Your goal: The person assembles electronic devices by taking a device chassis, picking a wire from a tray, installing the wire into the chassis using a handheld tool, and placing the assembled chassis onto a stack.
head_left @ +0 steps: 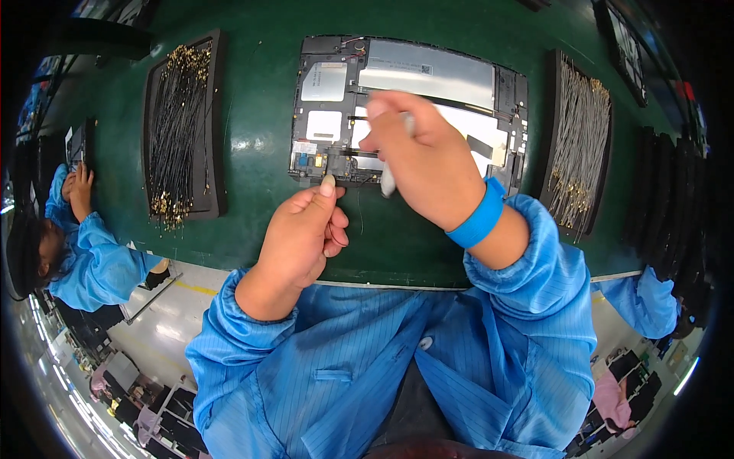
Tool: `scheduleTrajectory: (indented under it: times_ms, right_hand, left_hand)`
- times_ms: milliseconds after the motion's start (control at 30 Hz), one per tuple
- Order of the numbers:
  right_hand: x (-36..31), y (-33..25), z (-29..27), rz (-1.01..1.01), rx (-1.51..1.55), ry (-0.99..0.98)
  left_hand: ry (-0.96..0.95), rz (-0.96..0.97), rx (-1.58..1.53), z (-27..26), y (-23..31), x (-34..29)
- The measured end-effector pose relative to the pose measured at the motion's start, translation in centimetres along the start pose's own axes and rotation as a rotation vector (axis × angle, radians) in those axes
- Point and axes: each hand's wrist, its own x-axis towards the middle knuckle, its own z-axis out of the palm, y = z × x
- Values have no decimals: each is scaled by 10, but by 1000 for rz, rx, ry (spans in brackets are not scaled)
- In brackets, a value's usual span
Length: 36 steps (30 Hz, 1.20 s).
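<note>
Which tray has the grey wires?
The right-hand tray: its wires are grey, while the left-hand tray holds black wires.

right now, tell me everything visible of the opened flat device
The opened flat device lies inside-up, long sides running across the green table. It is roughly rectangular and dark-framed; a large silvery, metallic-looking panel fills much of the far side, two smaller pale plates sit at left, and small components crowd the near left corner. The left hand is at its near edge; the right hand partly hides it. Whether either touches is unclear.
</note>
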Motion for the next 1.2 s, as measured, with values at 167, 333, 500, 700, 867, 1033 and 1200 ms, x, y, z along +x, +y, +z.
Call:
scheduleTrajectory:
  times_ms: [167, 333, 500, 700, 867, 1033, 1200]
  right_hand:
    - [21, 9, 1, -332, -647, -204]
    - [23, -3, 16, -83, -781, -366]
    - [16, -12, 13, -108, -755, -358]
    - [17, -15, 10, -89, -889, -489]
    - [19, -7, 24, -147, -813, -309]
    - [25, -23, 12, 36, -865, -533]
    - [15, 0, -7, 26, -530, -156]
  left_hand:
    - [10, -117, 42, 4, 8, 4]
    - [86, -78, 178, -1, 8, 7]
    - [67, 6, 105, -7, 2, 9]
    - [24, -13, 142, 7, 6, 9]
    - [0, 25, 195, -2, 1, 10]
    - [-11, 32, 210, 0, 2, 10]
    - [36, 5, 194, 7, 5, 12]
